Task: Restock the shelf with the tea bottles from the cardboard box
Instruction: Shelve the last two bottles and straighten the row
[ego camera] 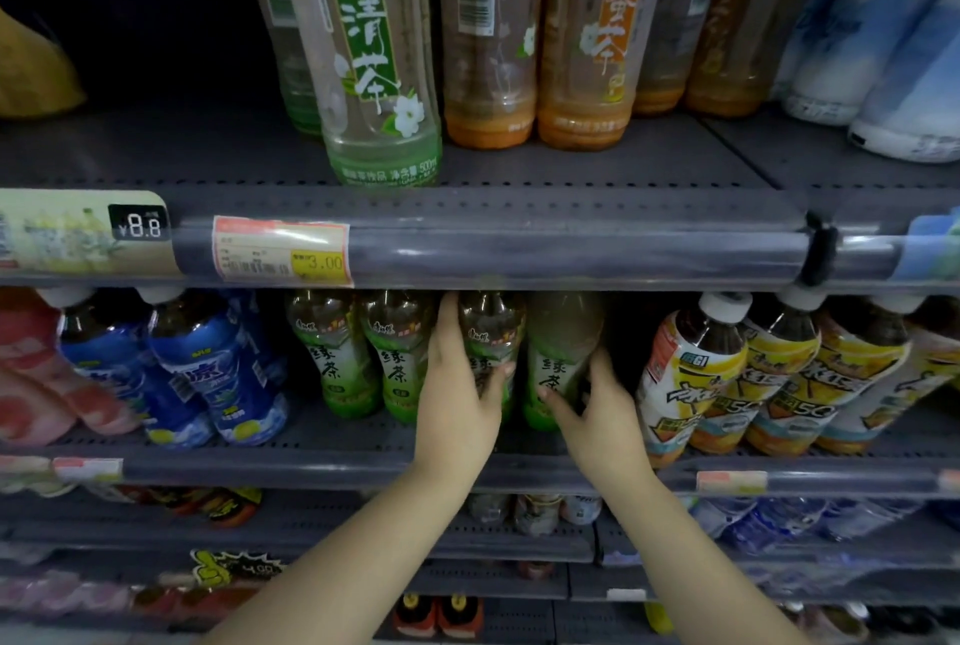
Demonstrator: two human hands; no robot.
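Several green tea bottles with green labels stand in a row on the middle shelf (pixel 332 442). My left hand (pixel 457 400) wraps around the third green tea bottle (pixel 491 332), thumb on its right side. My right hand (pixel 597 410) holds the fourth green tea bottle (pixel 558 348) at its lower right. Both bottles stand upright on the shelf, side by side. Two more green tea bottles (pixel 363 353) stand to the left of my hands. The cardboard box is out of view.
Yellow-labelled iced tea bottles (pixel 737 374) crowd the right, blue bottles (pixel 208 369) the left. A dark gap lies between my right hand and the yellow bottles. The upper shelf (pixel 571 161) carries jasmine tea bottles (pixel 374 73). Its price rail (pixel 519 249) overhangs the bottle tops.
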